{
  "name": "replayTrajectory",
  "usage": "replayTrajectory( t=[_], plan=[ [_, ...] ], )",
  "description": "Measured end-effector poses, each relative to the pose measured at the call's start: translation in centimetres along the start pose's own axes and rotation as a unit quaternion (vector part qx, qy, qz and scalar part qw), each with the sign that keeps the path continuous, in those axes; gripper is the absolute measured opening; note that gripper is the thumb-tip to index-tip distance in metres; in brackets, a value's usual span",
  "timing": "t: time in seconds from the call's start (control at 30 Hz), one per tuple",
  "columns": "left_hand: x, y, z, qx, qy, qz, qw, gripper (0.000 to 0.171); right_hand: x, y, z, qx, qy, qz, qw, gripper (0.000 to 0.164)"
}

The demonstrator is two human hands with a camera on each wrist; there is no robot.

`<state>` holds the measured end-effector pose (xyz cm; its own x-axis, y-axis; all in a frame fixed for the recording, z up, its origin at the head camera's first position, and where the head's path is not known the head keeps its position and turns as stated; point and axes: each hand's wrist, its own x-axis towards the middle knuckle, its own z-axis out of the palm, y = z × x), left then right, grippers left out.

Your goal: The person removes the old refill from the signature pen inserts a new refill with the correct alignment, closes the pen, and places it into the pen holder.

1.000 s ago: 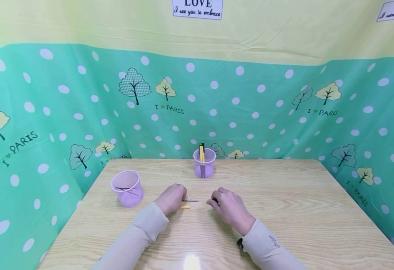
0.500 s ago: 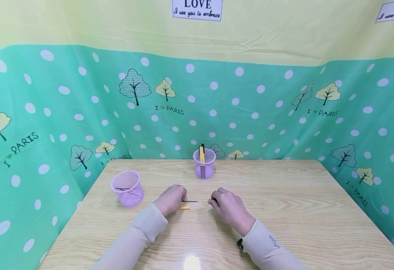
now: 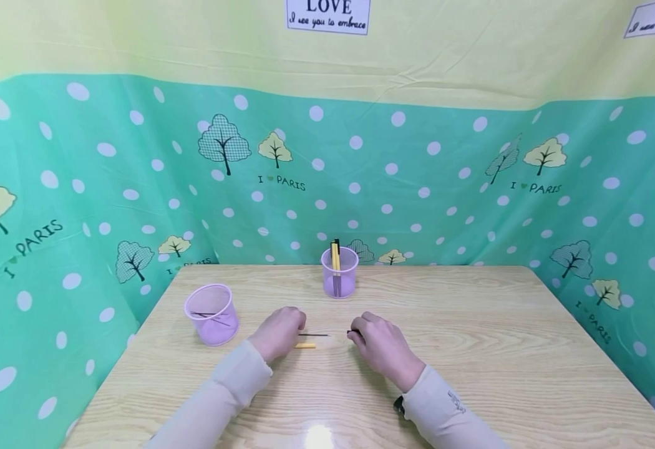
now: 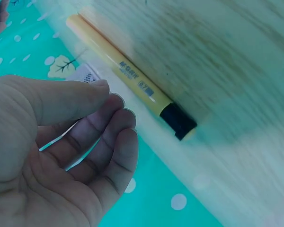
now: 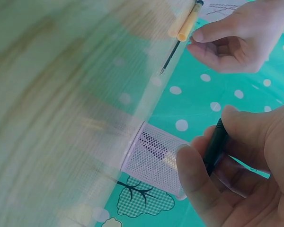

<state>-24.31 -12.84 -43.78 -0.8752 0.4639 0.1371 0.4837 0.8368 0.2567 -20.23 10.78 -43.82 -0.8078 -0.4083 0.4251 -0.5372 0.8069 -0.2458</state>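
My left hand [image 3: 278, 332] hovers just over the table with fingers loosely curled and nothing seen between them in the left wrist view. Beside it lies a yellow pen barrel [image 4: 120, 66] with a black clip end [image 4: 178, 122]. A thin dark pen refill [image 3: 315, 335] lies on the table, parallel to the barrel, its tip toward the right; its other end is hidden by the left hand in the head view. My right hand [image 3: 382, 346] pinches a black pen grip section [image 5: 216, 144] between thumb and fingers, to the right of the refill's tip.
A purple mesh pen cup [image 3: 340, 288] holding yellow pens [image 3: 335, 257] stands at the back middle. Another purple mesh cup [image 3: 215, 330], with several thin dark refills [image 3: 213, 317] inside, is at the left. A patterned curtain [image 3: 417, 187] hangs behind the wooden table [image 3: 473, 312].
My left hand has let go of the refill and drawn slightly left, while the refill stays on the table. The right hand has barely moved and still pinches the black grip section.
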Motion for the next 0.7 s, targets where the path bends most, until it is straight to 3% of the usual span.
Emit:
replayTrajectory(
  t=[0.3,0.7],
  plan=[
    [-1.0,0.0,-0.8,0.015,0.017,0.007,0.9997,0.029,0.0,-0.1,0.0,-0.005,-0.002,-0.004,1.000,0.006],
    [-2.6,-0.4,-2.2,0.022,0.035,-0.009,0.9991,0.026,0.0,-0.1,0.0,-0.009,-0.002,-0.005,1.000,0.005]
  ],
)
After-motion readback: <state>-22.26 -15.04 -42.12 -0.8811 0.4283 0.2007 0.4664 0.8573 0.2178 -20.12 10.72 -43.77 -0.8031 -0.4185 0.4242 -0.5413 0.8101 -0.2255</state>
